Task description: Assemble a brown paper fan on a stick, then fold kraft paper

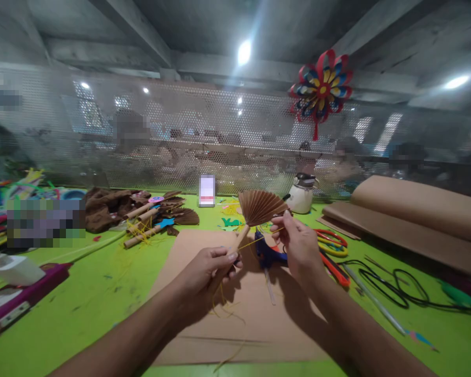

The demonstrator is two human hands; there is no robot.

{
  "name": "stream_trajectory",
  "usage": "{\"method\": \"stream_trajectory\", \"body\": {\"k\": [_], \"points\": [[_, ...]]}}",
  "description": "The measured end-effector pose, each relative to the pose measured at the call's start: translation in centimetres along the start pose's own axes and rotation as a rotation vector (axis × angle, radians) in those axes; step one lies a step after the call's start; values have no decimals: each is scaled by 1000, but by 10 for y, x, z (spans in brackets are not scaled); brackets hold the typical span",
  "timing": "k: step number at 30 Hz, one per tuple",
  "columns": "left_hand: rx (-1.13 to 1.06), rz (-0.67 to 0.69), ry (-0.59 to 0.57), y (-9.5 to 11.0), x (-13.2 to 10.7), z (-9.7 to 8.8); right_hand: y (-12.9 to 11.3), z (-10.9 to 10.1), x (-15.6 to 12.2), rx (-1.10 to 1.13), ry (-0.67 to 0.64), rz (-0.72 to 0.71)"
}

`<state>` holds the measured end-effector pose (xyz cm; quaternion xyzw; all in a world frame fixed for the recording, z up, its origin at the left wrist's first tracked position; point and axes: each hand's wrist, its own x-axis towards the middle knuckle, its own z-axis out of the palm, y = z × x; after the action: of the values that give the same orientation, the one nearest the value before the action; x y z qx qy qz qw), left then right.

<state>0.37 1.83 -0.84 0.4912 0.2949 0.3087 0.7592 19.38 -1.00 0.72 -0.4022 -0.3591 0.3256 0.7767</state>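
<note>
My left hand (215,264) is closed round the rolled paper handle of a brown pleated paper fan (261,208), which it holds tilted above a sheet of brown paper (204,335). A thin yellow string (253,242) runs from the handle to my right hand (296,243), whose fingertips pinch it beside the fan. Loose yellow strands hang below my left hand. Behind my right hand, partly hidden, a blue glue gun (265,252) rests on the paper, with a clear glue stick (270,288) close by.
Several finished-looking paper fans (143,228) lie at the left by brown cloth-like material (105,209). A purple power strip (27,298) is at the left edge. Scissors with orange handles (337,269), a black cord (396,290) and brown paper rolls (408,220) occupy the right. A kettle (301,195) stands behind.
</note>
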Motion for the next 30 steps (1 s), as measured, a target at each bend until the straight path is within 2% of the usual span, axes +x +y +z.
{"method": "stream_trajectory", "body": {"k": [4, 9, 12, 15, 18, 20, 22, 24, 26, 30], "points": [[-20, -94, -106, -2, -2, 1, -4, -8, 10, 22, 7, 18], [-53, -90, -173, -3, -2, 1, -8, -12, 16, -7, -8, 31], [-144, -89, -146, -2, -1, 0, -8, -10, 14, -11, -42, 47], [-246, -38, -66, 0, 0, -1, -4, -3, 3, -27, -76, 93], [-275, 32, 18, 2, 0, 0, 6, 7, -17, -152, -219, 177], [-258, 51, 58, 3, 0, 2, 14, 13, -29, -287, -349, 139], [-247, 50, 103, 4, 0, 3, 19, 17, -38, -406, -439, 33], [-255, 40, 127, 5, -1, 4, 23, 18, -42, -482, -448, -60], [-261, 39, 102, 7, -2, 4, 25, 18, -41, -472, -410, -62], [-195, 63, 35, 11, -4, 5, 27, 15, -35, -267, -384, 167]]}}
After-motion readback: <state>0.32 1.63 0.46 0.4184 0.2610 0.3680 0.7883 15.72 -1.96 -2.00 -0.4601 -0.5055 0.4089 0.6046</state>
